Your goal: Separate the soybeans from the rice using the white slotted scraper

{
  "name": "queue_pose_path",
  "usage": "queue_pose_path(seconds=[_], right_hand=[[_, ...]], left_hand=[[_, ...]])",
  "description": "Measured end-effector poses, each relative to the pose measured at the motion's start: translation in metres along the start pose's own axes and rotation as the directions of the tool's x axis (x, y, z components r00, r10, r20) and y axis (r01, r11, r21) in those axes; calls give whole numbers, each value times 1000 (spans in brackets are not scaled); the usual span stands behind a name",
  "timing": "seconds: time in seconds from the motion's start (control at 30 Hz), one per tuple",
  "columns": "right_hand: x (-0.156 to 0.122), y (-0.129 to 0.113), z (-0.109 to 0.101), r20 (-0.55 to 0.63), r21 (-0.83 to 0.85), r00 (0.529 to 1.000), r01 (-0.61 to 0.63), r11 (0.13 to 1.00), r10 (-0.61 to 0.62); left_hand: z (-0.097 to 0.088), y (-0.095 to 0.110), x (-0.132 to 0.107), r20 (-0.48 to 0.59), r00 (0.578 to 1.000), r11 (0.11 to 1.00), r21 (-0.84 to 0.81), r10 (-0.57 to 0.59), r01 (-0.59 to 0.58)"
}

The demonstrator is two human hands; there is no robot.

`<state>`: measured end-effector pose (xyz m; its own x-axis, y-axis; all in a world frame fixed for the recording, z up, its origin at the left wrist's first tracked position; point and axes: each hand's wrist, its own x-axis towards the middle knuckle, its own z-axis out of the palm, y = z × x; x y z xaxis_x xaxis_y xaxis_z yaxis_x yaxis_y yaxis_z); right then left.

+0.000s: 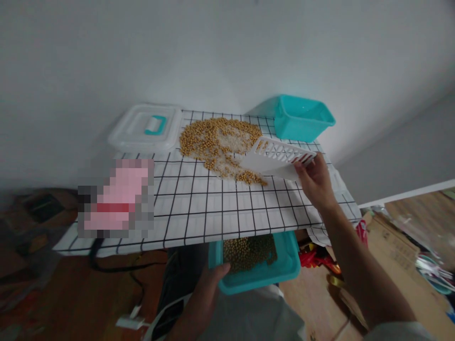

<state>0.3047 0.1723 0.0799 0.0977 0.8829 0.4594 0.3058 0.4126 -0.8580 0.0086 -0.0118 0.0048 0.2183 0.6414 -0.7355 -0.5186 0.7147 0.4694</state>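
Observation:
My right hand (314, 182) is closed on the edge of a white slotted plastic sieve tray (275, 156), which rests tilted on the table against a pile of yellow beans mixed with white grains (220, 142). My left hand (209, 284) grips the rim of a teal basin (263, 279) held below the table's near edge. That basin holds yellow and dark green beans (249, 253). The table wears a white cloth with a black grid (199, 208).
A clear lidded box with a teal handle (147, 128) sits at the back left. A second teal basin (302, 118) stands at the back right by the wall. A blurred pink patch (117, 199) lies at the left. Cardboard and clutter (401, 246) fill the floor on the right.

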Motion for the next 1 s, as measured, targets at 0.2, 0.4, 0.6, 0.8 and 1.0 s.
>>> queue_pose_path(seconds=[0.2,0.4,0.6,0.8,1.0], right_hand=[[6,12,7,54,-41,999,3,999,-1],[-3,6,4,38,-54,999,11,998,-9],[-10,-1,0,0,-52,1000,3,999,-3],[-12,-4,-2,-3,-110,1000,14,994,-15],[-16,-9,-3,26,-103,999,39,994,-36]], left_hand=[[7,9,-4,-75,995,995,78,72,-66],[0,1,5,-26,999,1000,-3,-27,27],[-7,-4,9,-25,1000,1000,-2,14,-14],[-7,0,8,-41,999,1000,23,-15,16],[-2,3,4,-19,1000,1000,19,0,0]])
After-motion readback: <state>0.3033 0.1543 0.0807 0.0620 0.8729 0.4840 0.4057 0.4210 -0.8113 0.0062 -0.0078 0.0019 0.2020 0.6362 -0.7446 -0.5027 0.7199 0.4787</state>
